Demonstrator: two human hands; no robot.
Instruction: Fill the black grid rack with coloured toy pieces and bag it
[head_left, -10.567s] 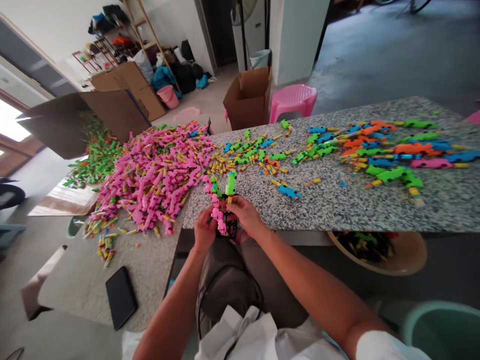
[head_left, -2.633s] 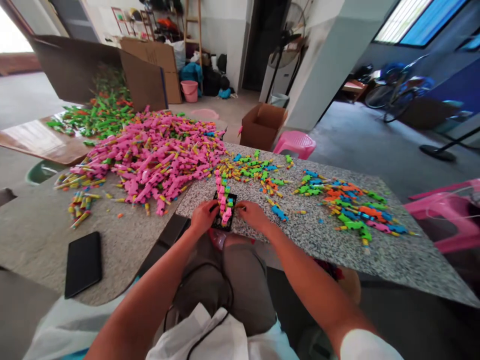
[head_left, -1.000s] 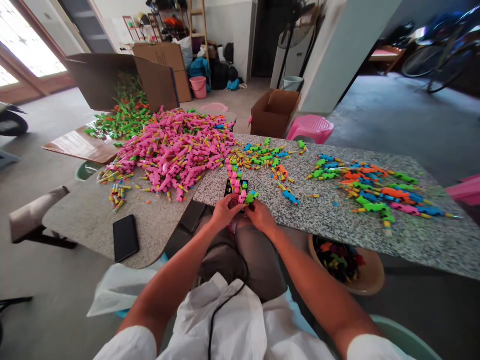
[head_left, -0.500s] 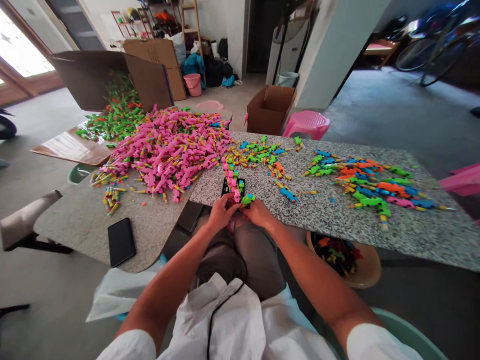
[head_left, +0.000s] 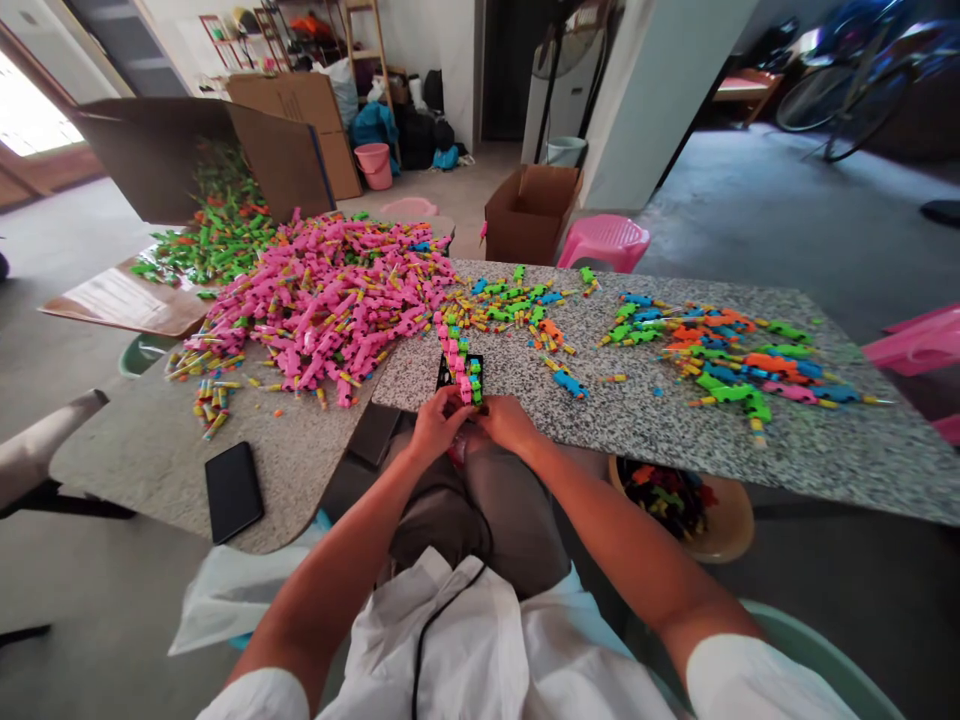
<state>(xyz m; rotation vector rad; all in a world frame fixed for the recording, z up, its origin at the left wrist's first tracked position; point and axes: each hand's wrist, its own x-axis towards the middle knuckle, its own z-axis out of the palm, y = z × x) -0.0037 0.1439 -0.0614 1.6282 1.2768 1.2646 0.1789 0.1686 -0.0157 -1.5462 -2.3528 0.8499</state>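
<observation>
At the table's near edge, a black rack (head_left: 444,377) carries a slanting row of small pink plastic toy pieces (head_left: 454,352) with green toy pieces (head_left: 475,380) alongside on the right. My left hand (head_left: 436,424) is closed, its thumb and fingers pinching at the near end of the pink row. Close by, my right hand (head_left: 507,424) has its fingers pressed together at the nearest green piece, whose lower part they hide. Both hands are just over my lap, nearly touching each other.
A large heap of pink toy pieces (head_left: 337,290) lies left, beside a tipped cardboard box (head_left: 285,160) spilling green ones. Mixed coloured pieces (head_left: 727,350) lie right. A black phone (head_left: 234,492) rests at the left edge. Below the table stands a tan basin (head_left: 731,520) of pieces.
The green piece at my right fingers has moved left, in against the pink row. My right hand has shifted slightly closer to my left. The view has turned a little.
</observation>
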